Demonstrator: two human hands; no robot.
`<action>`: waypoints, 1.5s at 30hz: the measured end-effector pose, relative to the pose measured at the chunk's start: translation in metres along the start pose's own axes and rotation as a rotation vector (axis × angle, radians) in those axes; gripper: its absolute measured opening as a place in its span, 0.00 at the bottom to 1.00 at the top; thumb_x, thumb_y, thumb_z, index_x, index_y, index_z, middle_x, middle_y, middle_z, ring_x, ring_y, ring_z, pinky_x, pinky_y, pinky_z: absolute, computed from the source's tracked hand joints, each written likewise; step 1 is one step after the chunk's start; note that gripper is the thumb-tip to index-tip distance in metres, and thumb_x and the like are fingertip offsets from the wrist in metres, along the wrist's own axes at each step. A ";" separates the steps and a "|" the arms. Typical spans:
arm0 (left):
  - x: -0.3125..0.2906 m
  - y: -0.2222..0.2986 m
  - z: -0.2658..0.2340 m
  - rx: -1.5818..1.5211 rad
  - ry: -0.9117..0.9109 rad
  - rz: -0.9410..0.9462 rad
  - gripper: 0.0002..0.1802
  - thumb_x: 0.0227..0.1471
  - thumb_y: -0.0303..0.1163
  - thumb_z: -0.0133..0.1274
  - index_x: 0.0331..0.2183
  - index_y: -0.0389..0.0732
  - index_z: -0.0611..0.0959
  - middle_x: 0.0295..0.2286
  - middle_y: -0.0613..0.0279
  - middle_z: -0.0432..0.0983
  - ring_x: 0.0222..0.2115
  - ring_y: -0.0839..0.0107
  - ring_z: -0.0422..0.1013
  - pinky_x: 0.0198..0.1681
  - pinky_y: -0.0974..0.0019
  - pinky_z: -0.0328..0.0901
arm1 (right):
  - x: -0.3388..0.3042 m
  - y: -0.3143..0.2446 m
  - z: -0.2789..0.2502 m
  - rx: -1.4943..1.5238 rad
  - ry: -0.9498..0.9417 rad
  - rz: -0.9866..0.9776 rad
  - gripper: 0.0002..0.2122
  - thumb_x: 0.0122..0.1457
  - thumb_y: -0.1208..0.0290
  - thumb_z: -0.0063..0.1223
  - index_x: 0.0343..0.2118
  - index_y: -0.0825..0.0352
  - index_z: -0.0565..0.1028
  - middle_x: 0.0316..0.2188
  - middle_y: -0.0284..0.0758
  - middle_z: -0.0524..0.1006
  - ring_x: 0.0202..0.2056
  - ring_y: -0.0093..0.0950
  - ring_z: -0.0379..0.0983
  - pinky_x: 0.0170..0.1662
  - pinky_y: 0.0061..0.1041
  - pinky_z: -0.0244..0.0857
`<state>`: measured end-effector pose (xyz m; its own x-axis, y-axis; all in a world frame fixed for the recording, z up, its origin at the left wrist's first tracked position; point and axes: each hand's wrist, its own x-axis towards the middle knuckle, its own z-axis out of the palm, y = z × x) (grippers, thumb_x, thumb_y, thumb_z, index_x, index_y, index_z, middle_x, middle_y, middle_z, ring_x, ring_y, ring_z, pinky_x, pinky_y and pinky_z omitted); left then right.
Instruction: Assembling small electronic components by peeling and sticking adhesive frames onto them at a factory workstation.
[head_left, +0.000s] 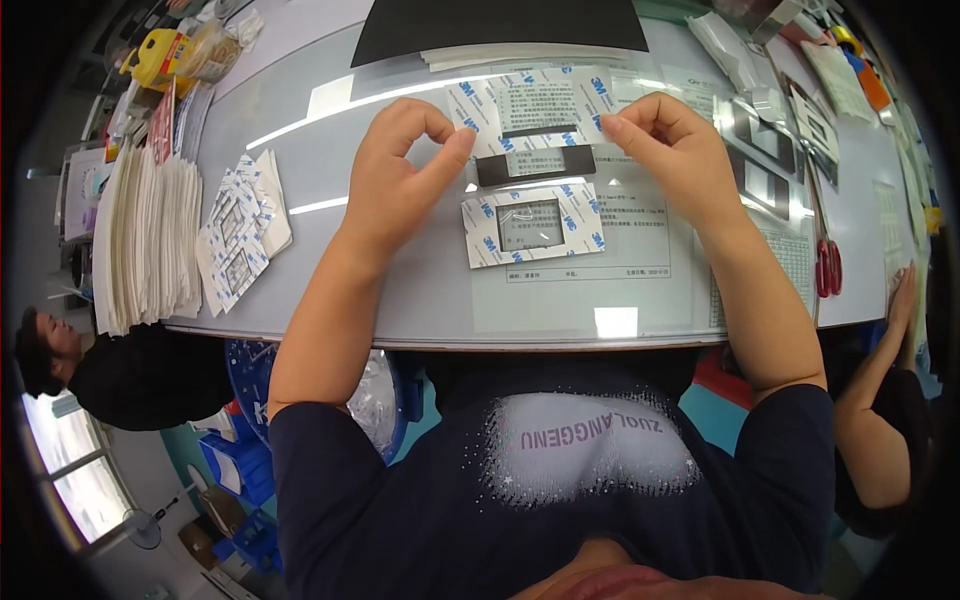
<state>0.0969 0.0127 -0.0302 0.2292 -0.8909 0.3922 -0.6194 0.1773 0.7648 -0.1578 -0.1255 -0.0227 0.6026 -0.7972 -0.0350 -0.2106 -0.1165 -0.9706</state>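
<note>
My left hand (405, 175) pinches the left end of a white-backed adhesive frame (480, 112), blue-printed with a rectangular window. Thumb and forefinger of my right hand (675, 155) close on its right end. The adhesive frame is held over a dark flat frame (492, 174), whose near edge shows below it; I cannot tell whether the two touch. Nearer to me lies a second adhesive frame (480, 232) of the same kind, with a dark-edged window. It rests on the glass-topped table (420, 300).
At left are loose adhesive frames (240, 235) beside a tall stack of pale sheets (150, 240). A black board (500, 28) lies at the far edge. Dark frames (757, 180) and red-handled scissors (829, 268) are at right. Other people sit on both sides; one person's hand (902, 300) rests at right.
</note>
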 end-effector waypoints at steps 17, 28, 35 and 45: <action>0.004 -0.008 -0.010 0.191 -0.382 -0.048 0.11 0.44 0.28 0.67 0.24 0.40 0.78 0.34 0.62 0.72 0.41 0.62 0.67 0.47 0.63 0.60 | 0.012 0.016 0.000 -0.507 -0.155 -0.273 0.06 0.52 0.76 0.65 0.27 0.66 0.75 0.40 0.34 0.74 0.44 0.29 0.69 0.49 0.26 0.60; 0.005 -0.004 -0.009 0.241 -0.414 -0.071 0.11 0.44 0.28 0.67 0.24 0.39 0.78 0.37 0.61 0.72 0.44 0.59 0.66 0.51 0.60 0.59 | 0.013 0.015 0.000 -0.544 -0.163 -0.275 0.07 0.51 0.77 0.65 0.26 0.65 0.75 0.39 0.33 0.73 0.44 0.29 0.68 0.49 0.26 0.60; 0.004 -0.004 -0.008 0.246 -0.404 -0.090 0.11 0.43 0.28 0.66 0.24 0.39 0.78 0.38 0.60 0.72 0.45 0.58 0.66 0.52 0.58 0.60 | 0.013 0.015 0.000 -0.562 -0.170 -0.285 0.07 0.50 0.78 0.66 0.27 0.65 0.75 0.39 0.33 0.73 0.44 0.29 0.68 0.49 0.26 0.60; 0.006 -0.007 -0.005 0.239 -0.369 -0.035 0.12 0.42 0.27 0.67 0.24 0.40 0.77 0.35 0.61 0.72 0.42 0.57 0.66 0.49 0.58 0.60 | 0.013 0.015 0.000 -0.573 -0.162 -0.300 0.08 0.50 0.77 0.66 0.27 0.66 0.75 0.39 0.34 0.73 0.43 0.30 0.68 0.48 0.26 0.61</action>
<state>0.1059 0.0081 -0.0306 -0.0030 -0.9920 0.1260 -0.7820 0.0809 0.6180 -0.1529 -0.1378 -0.0378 0.7975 -0.5873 0.1379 -0.3646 -0.6514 -0.6654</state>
